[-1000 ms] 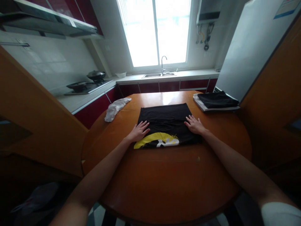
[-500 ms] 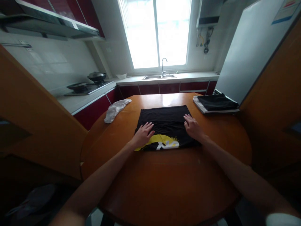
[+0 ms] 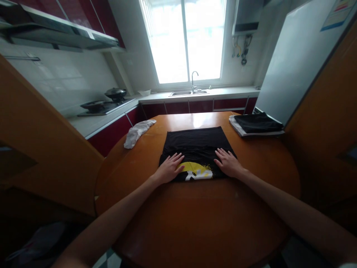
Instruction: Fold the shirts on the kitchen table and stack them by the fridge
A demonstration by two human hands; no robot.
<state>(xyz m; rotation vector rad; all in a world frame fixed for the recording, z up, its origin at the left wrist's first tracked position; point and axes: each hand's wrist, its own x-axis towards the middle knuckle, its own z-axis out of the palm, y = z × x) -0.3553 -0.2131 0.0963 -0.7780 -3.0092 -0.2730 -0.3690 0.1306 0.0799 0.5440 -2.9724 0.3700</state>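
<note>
A black T-shirt [image 3: 195, 139] with a yellow and white print along its near edge lies folded on the wooden table [image 3: 200, 216]. My left hand [image 3: 169, 168] rests flat on the shirt's near left part, fingers spread and thumb beside the yellow print. On the near right part lies my right hand [image 3: 227, 162], palm down with its fingers extended. Neither hand grips the cloth. Both palms hide some of the fabric under them.
At the table's far right sits a stack of folded clothes [image 3: 258, 123], black on top of white. A crumpled white cloth [image 3: 138, 133] lies at the far left edge. Beyond are a counter with a sink [image 3: 181, 93], a stove with pans [image 3: 115, 93], and a fridge [image 3: 295, 63].
My right hand has slid toward me over the shirt, from its right side to the near right part. My left hand has shifted slightly nearer too. The shirt keeps its shape.
</note>
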